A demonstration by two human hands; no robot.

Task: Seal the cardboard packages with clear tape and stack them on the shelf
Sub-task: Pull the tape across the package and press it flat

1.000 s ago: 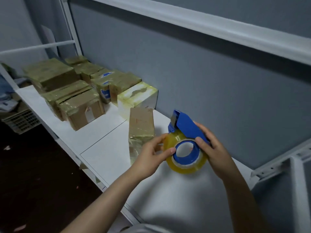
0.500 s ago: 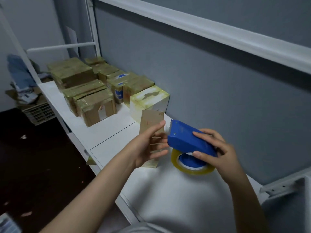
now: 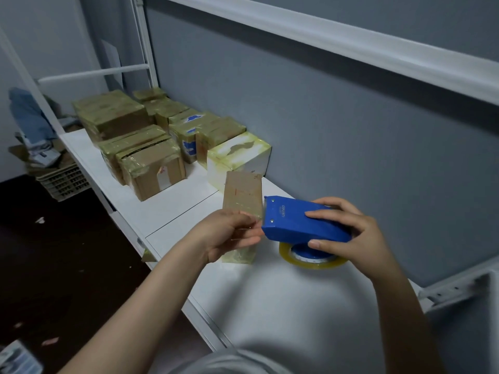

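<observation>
A narrow cardboard package stands upright on the white shelf, its lower part wrapped in clear tape. My right hand grips a blue tape dispenser just right of the package, its yellowish tape roll underneath near the shelf surface. In front of the package my left hand pinches the clear tape end at the dispenser's mouth. Several taped packages stand in rows at the shelf's far left, ending with a white taped box.
A grey wall backs the shelf, and a white rail runs overhead. White frame posts stand at the far end. A plastic crate with clutter sits on the dark floor at left. A metal bracket juts out at right.
The dispenser has tipped from upright to flat, roll down. My left hand moved from the roll to the dispenser's mouth and now pinches tape. The view shifted right.
</observation>
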